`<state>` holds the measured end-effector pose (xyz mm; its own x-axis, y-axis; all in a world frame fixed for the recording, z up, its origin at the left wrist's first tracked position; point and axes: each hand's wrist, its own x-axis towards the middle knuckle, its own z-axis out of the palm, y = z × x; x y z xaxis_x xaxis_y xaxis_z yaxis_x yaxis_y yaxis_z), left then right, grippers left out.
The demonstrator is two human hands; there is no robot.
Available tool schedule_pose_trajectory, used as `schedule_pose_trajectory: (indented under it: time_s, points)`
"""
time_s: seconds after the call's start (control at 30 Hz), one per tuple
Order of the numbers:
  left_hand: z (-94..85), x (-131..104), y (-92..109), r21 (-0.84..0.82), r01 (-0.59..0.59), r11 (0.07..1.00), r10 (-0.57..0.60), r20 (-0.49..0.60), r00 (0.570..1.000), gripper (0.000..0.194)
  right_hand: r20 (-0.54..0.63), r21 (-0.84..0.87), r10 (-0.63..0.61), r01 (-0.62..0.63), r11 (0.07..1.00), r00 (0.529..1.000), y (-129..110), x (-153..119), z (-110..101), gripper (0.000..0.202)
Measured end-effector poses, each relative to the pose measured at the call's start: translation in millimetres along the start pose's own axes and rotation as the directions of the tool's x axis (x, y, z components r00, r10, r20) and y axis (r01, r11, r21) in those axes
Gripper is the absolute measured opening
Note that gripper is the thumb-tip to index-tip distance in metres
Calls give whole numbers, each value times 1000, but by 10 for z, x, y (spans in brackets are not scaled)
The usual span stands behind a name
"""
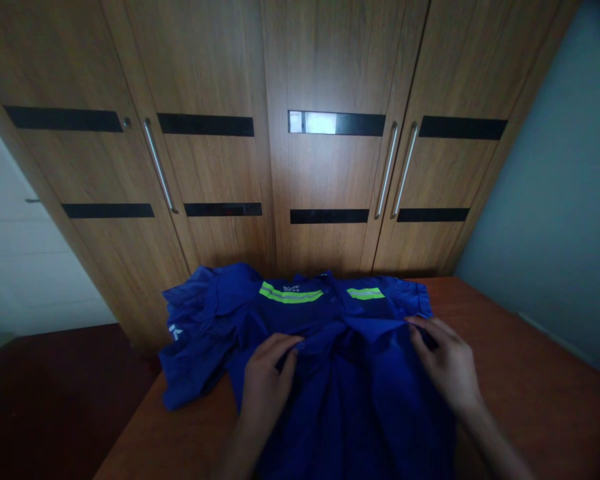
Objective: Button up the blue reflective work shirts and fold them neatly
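A blue work garment (340, 400) with yellow-green reflective strips is spread over the wooden table. Between finger and thumb, my left hand (270, 373) pinches a fold of its cloth near the middle. My right hand (447, 360) grips the cloth in the same way at the right side. Between the two hands the fabric is lifted into a loose ridge. A bunched sleeve (195, 360) with a small white mark lies at the left and droops at the table's left edge. White lettering sits above the left reflective strip (290, 294).
Behind the table (510, 373) stands a wooden wardrobe (220, 167) with black inlays and metal handles. A pale wall (555, 233) borders the right side. To the left are a white door-like panel (20, 267) and a dark red floor (70, 400).
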<state>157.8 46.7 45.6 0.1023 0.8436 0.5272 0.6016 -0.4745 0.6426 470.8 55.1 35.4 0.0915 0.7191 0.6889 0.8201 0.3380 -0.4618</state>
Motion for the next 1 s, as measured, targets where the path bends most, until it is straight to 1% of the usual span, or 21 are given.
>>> schedule_pose_trajectory:
  time_s: [0.07, 0.13, 0.2, 0.27, 0.33, 0.37, 0.4, 0.5, 0.53, 0.6, 0.67, 0.73, 0.83, 0.9, 1.0]
  points:
    - [-143, -4, -61, 91, -11, 996, 12, -12, 1000, 23, 1, -11, -30, 30, 999, 1000, 55, 0, -56, 25]
    - [-204, -32, -117, 215, -22, 976, 19, 17, 1000, 24, 72, -28, -67, 69, 997, 995, 90, -62, -13, 23]
    - [-190, -76, -157, 367, -24, 930, -16, 106, 994, 28, 198, -77, -93, 110, 991, 976, 105, -154, 90, 20]
    - [-139, -123, -166, 492, -28, 870, -101, 232, 967, 37, 309, -138, -98, 147, 980, 946, 84, -237, 196, 23]
    - [-89, -161, -131, 552, -35, 833, -170, 315, 934, 45, 340, -162, -101, 164, 973, 935, 1, -280, 263, 31]
    - [-71, -173, -94, 559, -37, 829, -178, 326, 929, 49, 334, -149, -110, 168, 974, 936, -68, -284, 280, 35]
    - [-56, -179, -44, 553, -40, 832, -167, 319, 933, 53, 330, -122, -125, 173, 977, 936, -155, -277, 290, 36]
    - [-5, -153, 156, 488, -75, 870, -74, 279, 957, 57, 362, -2, -193, 208, 978, 912, -471, -223, 321, 34]
    - [26, -131, 224, 458, -88, 884, -46, 274, 961, 56, 382, 27, -209, 216, 976, 900, -570, -204, 347, 33]
    - [124, -70, 330, 411, -108, 905, -14, 283, 959, 46, 413, 41, -210, 212, 976, 886, -720, -177, 428, 33]
    - [263, 1, 370, 402, -115, 908, -18, 313, 950, 33, 428, 9, -176, 190, 982, 887, -784, -169, 534, 34]
    - [416, 67, 336, 429, -118, 896, -40, 343, 938, 23, 442, -29, -138, 168, 985, 886, -777, -173, 630, 32]
    - [601, 129, 189, 441, -119, 890, -53, 356, 933, 15, 477, -62, -94, 140, 988, 874, -716, -183, 705, 26]
    - [673, 141, 76, 380, -108, 919, -36, 352, 935, 17, 494, -65, -81, 130, 989, 866, -690, -186, 709, 23]
    - [723, 127, -53, 242, -91, 966, 5, 334, 943, 25, 496, -58, -83, 128, 990, 864, -695, -182, 698, 22]
